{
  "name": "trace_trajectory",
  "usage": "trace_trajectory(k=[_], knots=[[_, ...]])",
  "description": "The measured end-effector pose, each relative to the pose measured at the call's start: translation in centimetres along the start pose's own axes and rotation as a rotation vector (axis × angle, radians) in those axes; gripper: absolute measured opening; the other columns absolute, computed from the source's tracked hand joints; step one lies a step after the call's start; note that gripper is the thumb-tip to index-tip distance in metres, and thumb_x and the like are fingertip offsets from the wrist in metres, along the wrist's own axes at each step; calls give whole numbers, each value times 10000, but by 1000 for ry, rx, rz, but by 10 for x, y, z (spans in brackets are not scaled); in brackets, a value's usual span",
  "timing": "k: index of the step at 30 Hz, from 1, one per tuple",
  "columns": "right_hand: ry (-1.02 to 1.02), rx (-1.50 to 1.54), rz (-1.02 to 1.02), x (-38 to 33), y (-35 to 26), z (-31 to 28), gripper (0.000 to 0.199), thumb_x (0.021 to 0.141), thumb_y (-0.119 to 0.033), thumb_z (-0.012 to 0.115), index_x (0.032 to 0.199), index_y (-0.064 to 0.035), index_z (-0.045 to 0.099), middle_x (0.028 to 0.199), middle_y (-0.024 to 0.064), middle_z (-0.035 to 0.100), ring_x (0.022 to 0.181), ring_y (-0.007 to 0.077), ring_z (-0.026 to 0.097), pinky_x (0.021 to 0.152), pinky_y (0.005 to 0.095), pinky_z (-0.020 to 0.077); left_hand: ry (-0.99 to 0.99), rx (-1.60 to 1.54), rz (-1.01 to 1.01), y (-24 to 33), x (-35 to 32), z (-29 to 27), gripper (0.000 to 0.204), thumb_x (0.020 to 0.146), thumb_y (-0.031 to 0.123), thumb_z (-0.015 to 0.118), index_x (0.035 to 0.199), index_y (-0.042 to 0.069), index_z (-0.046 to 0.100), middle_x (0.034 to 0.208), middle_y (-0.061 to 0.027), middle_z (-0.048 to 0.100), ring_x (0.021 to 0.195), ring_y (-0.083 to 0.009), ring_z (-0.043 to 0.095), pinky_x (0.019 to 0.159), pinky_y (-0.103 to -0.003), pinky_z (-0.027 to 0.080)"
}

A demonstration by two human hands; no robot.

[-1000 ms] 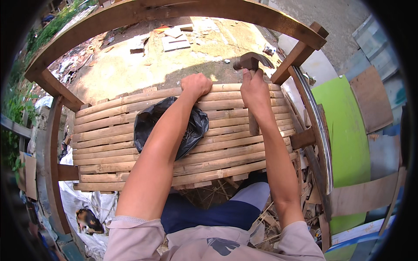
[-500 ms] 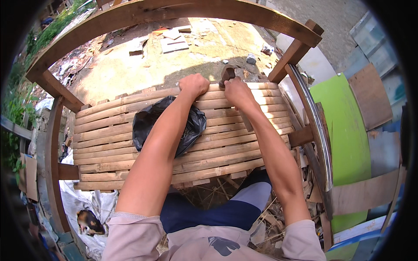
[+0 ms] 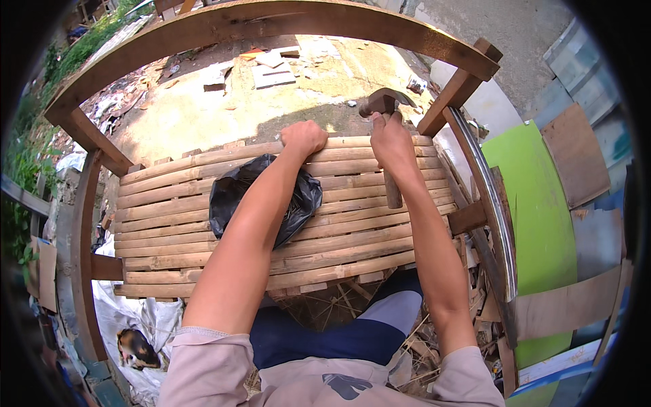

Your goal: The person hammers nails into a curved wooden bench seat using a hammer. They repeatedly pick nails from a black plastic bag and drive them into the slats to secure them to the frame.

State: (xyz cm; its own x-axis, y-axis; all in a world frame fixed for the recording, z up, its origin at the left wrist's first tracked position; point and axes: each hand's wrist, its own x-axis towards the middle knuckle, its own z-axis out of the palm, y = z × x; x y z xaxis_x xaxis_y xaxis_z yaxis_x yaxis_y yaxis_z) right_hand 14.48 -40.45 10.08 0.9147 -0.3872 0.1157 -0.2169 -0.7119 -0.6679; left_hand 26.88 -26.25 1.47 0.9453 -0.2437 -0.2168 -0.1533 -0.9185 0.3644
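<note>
My right hand (image 3: pixel 393 142) is wrapped round the wooden handle of a claw hammer (image 3: pixel 381 103), its metal head raised past the far edge of the bamboo slats (image 3: pixel 352 234). At that same far edge, left of the hammer, my left hand (image 3: pixel 304 138) is closed with its knuckles up. Whatever its fingers hold is hidden from view. Under my left forearm lies an open black plastic bag (image 3: pixel 308 197), with thin, small pieces faintly visible inside. The slats lie side by side across a wooden frame, with narrow gaps between them.
A wooden rail (image 3: pixel 271 19) arches beyond the slats, joined to posts at both sides. A green panel (image 3: pixel 536 203) stands at the right. A cat (image 3: pixel 137 349) lies on white sheeting (image 3: pixel 108 298) at lower left. Boards and rubble (image 3: pixel 274 74) lie on the ground beyond.
The hammer has risen from near the far slat, moving slightly right, and its claw now shows. My left hand stays in place at the slat's edge.
</note>
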Motion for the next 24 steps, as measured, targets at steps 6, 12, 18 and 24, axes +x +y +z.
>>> trace_trajectory(k=[6, 12, 18, 24], knots=[[-389, -206, 45, 22, 16, 18, 468, 1046, -275, 394, 1155, 167, 504, 922, 343, 661, 798, 467, 688, 762, 545, 545, 21, -46, 11, 8, -6, 5, 475, 873, 322, 492, 1148, 11, 721, 1218, -221, 683, 1151, -370, 652, 988, -449, 492], [172, 30, -83, -10, -7, 14, 488, 1030, -322, 418, 1170, 145, 431, 879, 418, 631, 849, 576, 630, 777, 602, 518, 57, -47, -8, -1, -2, 0, 459, 868, 315, 497, 1119, 10, 732, 1189, -218, 696, 1125, -371, 663, 969, -446, 502], [-261, -161, -23, 23, 9, 9, 478, 1039, -292, 405, 1185, 161, 446, 939, 400, 642, 942, 530, 643, 836, 554, 514, 43, -16, -18, 5, -1, -1, 449, 870, 327, 512, 1124, 32, 737, 1190, -192, 705, 1121, -340, 674, 946, -431, 511], [-131, -251, -71, -3, 24, 40, 540, 1019, -331, 454, 1222, 168, 422, 909, 407, 646, 909, 529, 659, 829, 564, 525, 49, -47, -2, 9, -6, 1, 447, 857, 299, 512, 1117, 10, 732, 1180, -217, 700, 1125, -364, 666, 966, -440, 504]])
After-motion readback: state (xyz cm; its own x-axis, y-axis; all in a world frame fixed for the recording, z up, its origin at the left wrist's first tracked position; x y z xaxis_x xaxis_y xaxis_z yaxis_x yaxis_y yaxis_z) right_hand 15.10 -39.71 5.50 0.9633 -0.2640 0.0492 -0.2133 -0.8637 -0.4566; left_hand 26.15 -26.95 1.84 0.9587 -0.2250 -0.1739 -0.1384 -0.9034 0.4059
